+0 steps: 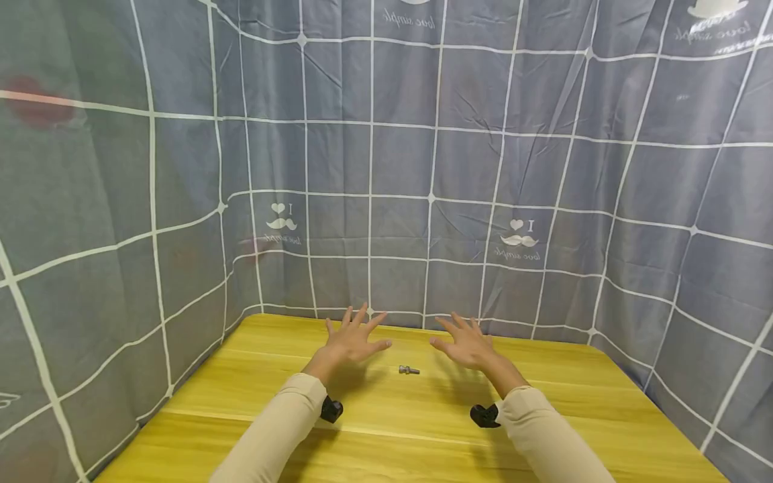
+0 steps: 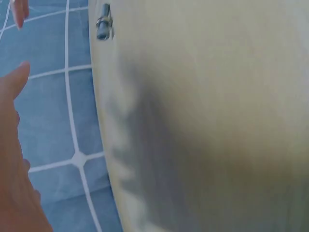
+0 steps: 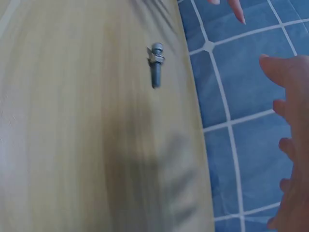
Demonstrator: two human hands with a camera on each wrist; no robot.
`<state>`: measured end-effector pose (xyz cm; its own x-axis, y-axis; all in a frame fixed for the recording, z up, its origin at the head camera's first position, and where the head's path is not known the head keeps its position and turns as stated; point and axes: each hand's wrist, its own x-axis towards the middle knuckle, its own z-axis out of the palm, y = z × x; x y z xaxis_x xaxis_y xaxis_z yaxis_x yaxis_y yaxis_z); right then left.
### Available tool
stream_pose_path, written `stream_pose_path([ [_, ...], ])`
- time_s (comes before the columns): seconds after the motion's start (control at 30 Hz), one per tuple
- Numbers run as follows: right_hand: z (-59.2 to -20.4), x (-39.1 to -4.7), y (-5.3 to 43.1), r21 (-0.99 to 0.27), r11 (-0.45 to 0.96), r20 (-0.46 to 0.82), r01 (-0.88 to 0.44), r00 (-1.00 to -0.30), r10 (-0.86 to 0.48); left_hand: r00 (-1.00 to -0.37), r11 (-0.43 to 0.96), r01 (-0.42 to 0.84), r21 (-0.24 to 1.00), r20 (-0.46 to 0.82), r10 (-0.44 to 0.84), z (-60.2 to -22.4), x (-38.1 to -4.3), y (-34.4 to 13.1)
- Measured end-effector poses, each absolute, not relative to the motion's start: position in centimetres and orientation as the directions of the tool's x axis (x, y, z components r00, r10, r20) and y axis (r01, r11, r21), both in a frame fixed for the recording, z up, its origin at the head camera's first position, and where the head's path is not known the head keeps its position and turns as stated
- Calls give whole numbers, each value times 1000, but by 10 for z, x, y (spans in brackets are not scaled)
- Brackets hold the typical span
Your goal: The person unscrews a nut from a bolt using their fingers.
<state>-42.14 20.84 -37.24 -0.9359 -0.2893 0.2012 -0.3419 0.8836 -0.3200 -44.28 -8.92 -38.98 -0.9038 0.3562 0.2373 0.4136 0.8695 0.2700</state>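
A small metal bolt [image 1: 408, 369] with a nut [image 3: 157, 58] around its shank lies on its side on the yellow wooden table [image 1: 398, 416]. My left hand [image 1: 350, 342] hovers to its left, fingers spread and thumb pointing inward, holding nothing. On the other side, my right hand [image 1: 470, 345] is held in the air with its fingers spread too, apart from the bolt. Both wrist views show the bolt on the tabletop, with shadows of the hands beside it. Neither hand touches the bolt.
Grey curtains [image 1: 398, 161] with white grid lines stand behind the table and along both sides. Black wrist devices [image 1: 331, 409] show below the beige sleeves [image 1: 274, 429]. The table's far edge lies just beyond the fingertips.
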Motion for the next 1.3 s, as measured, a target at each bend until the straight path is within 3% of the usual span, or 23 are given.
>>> stream_pose_path([
  [0.23,-392,-425,192,-345,835,267,-430,-897,-352,-875,783,484,391,208,437,-400,-442,-77],
  [0.47,-419,-429,183,-517,706,317,-485,-874,-368,-803,660,590,465,259,536,-413,-447,-63],
  [0.83,-442,-430,175,-677,601,340,-425,-904,-257,-878,596,458,659,231,419,-422,-451,-57],
  [1.3,-455,-432,169,-704,633,295,-321,-944,-151,-953,714,294,636,134,273,-429,-447,-38],
])
